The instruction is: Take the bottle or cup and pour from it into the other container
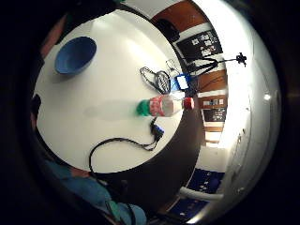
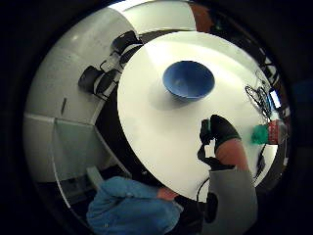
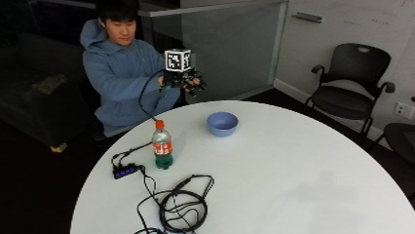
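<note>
Your gloved right hand (image 3: 186,81) hovers raised beyond the bowl (image 3: 223,123), fingers loosely curled, holding nothing; the bottle (image 3: 161,146) stands capped near the bowl, so grasping and pouring remain

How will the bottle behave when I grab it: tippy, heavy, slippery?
The bottle stands upright, tall and narrow on the table, so a sideways nudge would probably tip it, and it would likely roll. Only green liquid low down shows, so it is probably light. The red cap looks on, so a spill seems unlikely.
</note>
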Demonstrator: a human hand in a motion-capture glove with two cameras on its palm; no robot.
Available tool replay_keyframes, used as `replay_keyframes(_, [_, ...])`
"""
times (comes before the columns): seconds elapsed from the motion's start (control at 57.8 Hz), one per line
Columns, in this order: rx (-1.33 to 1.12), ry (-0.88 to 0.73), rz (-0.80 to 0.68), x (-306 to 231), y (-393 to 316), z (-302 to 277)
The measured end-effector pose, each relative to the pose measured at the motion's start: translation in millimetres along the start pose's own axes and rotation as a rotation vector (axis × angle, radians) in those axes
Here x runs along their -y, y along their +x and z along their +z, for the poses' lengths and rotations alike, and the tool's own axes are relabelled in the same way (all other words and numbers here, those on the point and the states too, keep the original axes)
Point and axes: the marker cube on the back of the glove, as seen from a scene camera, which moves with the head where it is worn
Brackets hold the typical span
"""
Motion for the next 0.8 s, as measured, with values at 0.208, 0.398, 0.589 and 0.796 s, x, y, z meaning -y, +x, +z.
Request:
replay_keyframes(0.208, [-0.013,0.004,-0.029,-5.4,-9.5,-4.2])
replay_keyframes(0.398, [-0.019,-0.012,-0.020,-13.2,-3.6,-0.1])
replay_keyframes(0.589, [-0.035,0.025,0.005,-22.5,17.2,-3.8])
replay_keyframes(0.796, [-0.038,0.216,0.042,-46.4,57.5,-21.8])
